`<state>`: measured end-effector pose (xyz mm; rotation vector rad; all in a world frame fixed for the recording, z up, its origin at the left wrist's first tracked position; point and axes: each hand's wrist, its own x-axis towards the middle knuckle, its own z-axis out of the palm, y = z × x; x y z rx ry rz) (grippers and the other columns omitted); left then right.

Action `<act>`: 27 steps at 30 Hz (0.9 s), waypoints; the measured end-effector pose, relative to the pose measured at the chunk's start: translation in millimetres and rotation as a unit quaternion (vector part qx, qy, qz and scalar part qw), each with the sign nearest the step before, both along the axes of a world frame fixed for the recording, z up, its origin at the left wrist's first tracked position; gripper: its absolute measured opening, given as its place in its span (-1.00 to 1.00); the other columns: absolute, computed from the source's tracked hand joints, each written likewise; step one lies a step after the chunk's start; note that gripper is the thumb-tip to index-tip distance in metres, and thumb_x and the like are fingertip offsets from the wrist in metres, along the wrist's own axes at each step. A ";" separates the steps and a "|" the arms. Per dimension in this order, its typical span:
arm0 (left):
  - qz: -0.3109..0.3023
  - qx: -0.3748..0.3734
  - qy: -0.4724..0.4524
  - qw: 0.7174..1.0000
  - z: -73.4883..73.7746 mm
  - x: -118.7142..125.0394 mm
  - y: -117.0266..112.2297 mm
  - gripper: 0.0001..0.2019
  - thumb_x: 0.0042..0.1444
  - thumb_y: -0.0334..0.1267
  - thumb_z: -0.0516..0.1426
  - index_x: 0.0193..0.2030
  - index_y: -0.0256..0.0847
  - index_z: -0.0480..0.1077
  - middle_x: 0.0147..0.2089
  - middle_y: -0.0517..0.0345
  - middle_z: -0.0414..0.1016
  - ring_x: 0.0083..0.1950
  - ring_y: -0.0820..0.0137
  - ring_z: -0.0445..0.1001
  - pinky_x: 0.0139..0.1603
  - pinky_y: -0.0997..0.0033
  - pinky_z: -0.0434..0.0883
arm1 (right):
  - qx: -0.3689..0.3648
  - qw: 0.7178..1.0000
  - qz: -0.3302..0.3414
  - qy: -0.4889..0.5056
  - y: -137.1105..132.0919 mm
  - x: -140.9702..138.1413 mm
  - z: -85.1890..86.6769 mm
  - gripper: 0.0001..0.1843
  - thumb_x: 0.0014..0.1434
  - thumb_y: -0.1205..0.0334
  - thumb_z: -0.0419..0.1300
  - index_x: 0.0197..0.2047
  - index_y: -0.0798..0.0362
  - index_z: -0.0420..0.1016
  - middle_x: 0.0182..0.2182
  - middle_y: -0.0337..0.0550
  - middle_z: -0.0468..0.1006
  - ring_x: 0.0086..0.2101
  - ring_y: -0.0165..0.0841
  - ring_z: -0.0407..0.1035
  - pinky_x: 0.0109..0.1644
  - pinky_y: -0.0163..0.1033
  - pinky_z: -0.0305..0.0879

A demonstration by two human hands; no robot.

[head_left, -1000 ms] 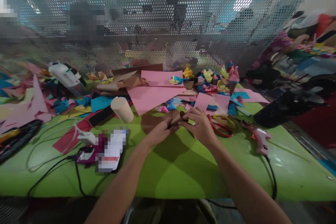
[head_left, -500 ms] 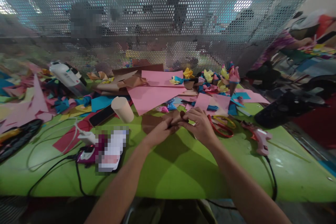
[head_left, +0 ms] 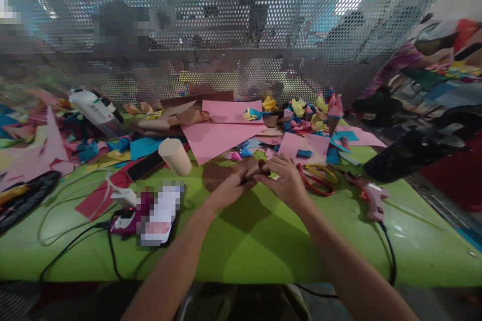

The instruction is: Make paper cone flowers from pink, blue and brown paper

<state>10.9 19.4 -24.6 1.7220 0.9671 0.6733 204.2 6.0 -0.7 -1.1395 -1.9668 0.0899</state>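
Between my two hands is a piece of brown paper (head_left: 253, 164), curled into a roll at its right end. My left hand (head_left: 232, 184) is closed around its left and lower side. The fingers of my right hand (head_left: 283, 174) pinch the rolled end from the right. Part of the paper is hidden by my fingers. Just left of it, a flat brown sheet (head_left: 211, 176) lies on the green table (head_left: 241, 256). Close to my right hand are scissors (head_left: 320, 186) with red and yellow handles.
A pink glue gun (head_left: 375, 201) with a cord lies at right, near a dark bottle (head_left: 410, 153). At left are a phone (head_left: 161, 218), a purple power strip (head_left: 126, 220) and a pale paper cylinder (head_left: 175, 156). Pink sheets (head_left: 222, 138) and crumpled scraps line the back, before a perforated metal screen (head_left: 226, 25).
Both hands keep their hold on the brown paper and have hardly moved. The rolled end shows slightly more between the fingers of my right hand.
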 end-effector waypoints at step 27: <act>0.070 0.023 -0.014 0.997 24.3 -17.5 5.0 -0.59 0.31 0.12 0.02 -0.28 -0.21 0.41 -0.29 0.16 0.45 -0.23 0.35 0.39 -0.11 0.35 0.34 | -0.263 0.859 0.024 0.438 12.8 12.1 -0.1 -0.69 -0.09 -0.02 0.47 -0.51 0.00 0.54 -0.51 -0.24 0.56 -0.36 -0.26 0.44 -0.11 -0.12 0.36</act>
